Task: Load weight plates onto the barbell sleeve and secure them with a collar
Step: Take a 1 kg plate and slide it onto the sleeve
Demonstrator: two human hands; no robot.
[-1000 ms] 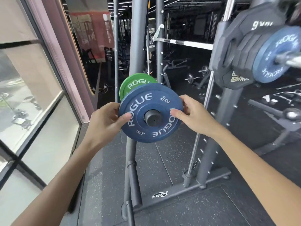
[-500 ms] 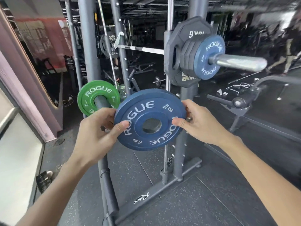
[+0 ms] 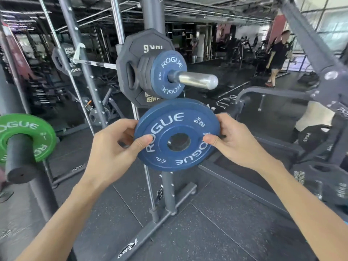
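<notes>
I hold a blue ROGUE plate (image 3: 177,119) in front of me, face toward me, in both hands. My left hand (image 3: 111,149) grips its left edge with the thumb on the face. My right hand (image 3: 231,140) grips its right edge the same way. Just above it the chrome barbell sleeve (image 3: 197,81) points toward me and to the right. On the sleeve sit a blue ROGUE plate (image 3: 165,61), smaller black plates and a large black plate (image 3: 148,46) behind them. I see no collar.
A green ROGUE plate (image 3: 28,129) sits on a black storage peg (image 3: 17,162) at the left. Grey rack uprights (image 3: 150,14) and the base frame (image 3: 160,223) stand behind the held plate. Black plates (image 3: 323,181) are stored at the right. A person (image 3: 278,55) walks at the far right.
I have turned right from the storage peg with the blue plate held in both hands. The loaded sleeve, earlier at the upper right, now sits directly above the plate.
</notes>
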